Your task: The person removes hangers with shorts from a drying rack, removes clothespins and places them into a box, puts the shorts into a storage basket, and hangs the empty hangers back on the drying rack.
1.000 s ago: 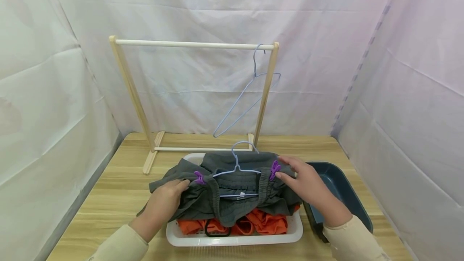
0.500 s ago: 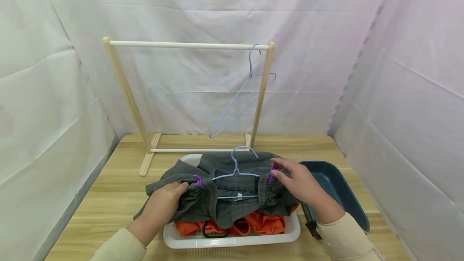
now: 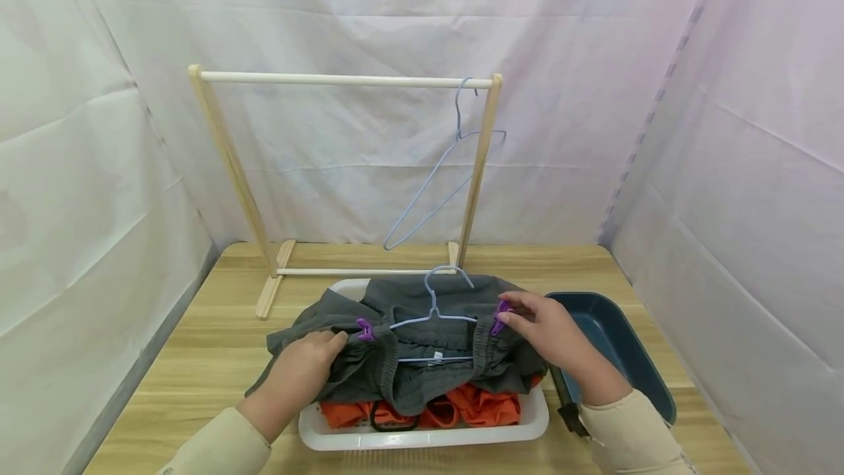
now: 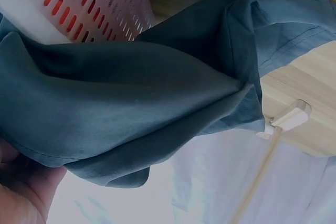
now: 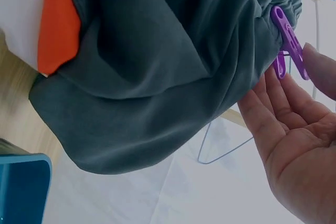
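The right hand [image 3: 552, 334] pinches a purple plastic clothespin [image 5: 290, 38], and left of that grip the left hand [image 3: 305, 366] holds the dark-grey cloth garment [image 3: 414, 391].

Both arms [image 3: 220, 446] were stretched forward; the left hand [image 3: 303, 365] lay back upward, the right hand [image 3: 552, 332] made a pinch.

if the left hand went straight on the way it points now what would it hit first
Probably the nearer purple clip: the left hand holds the dark grey garment and points across the cloth toward that clip. Depth is unclear, so it might pass beneath.
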Tool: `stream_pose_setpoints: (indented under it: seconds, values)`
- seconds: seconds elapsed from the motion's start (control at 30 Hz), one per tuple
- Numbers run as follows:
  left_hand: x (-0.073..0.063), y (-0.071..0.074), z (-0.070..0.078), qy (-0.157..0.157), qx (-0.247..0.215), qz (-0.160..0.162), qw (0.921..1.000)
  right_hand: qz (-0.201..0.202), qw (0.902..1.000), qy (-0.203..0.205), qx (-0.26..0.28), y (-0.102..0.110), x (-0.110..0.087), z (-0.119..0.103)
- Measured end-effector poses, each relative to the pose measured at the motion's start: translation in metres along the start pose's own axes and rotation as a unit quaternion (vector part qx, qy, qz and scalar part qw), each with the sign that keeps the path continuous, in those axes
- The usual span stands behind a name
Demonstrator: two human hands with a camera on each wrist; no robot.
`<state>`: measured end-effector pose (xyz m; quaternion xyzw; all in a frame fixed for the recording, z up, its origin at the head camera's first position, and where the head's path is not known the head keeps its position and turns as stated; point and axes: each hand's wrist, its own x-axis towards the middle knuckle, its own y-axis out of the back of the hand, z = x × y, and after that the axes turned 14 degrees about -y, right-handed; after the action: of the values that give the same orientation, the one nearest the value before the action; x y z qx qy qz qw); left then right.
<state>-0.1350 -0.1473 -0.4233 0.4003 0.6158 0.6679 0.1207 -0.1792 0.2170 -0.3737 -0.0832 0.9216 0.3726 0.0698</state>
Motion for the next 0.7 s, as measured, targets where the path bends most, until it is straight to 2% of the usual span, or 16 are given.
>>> stream_pose_setpoints:
  seconds: [0.17, 0.33, 0.7]
  values:
    - [-0.0028, -0.0018, -0.0007, -0.012, 0.005, 0.008, 0.9999, 0.006, 0.9998, 0.011, 0.017, -0.0003, -0.0011, 0.0032]
    - [-0.0036, -0.0033, -0.0017, -0.010, -0.002, 0.017, 0.9998, 0.017, 0.9992, 0.019, 0.032, -0.0012, -0.0033, 0.0051]
    - [-0.0021, -0.0043, -0.0016, -0.010, -0.006, 0.019, 0.9997, 0.110, 0.9933, 0.021, 0.029, -0.0068, -0.0097, 0.0032]
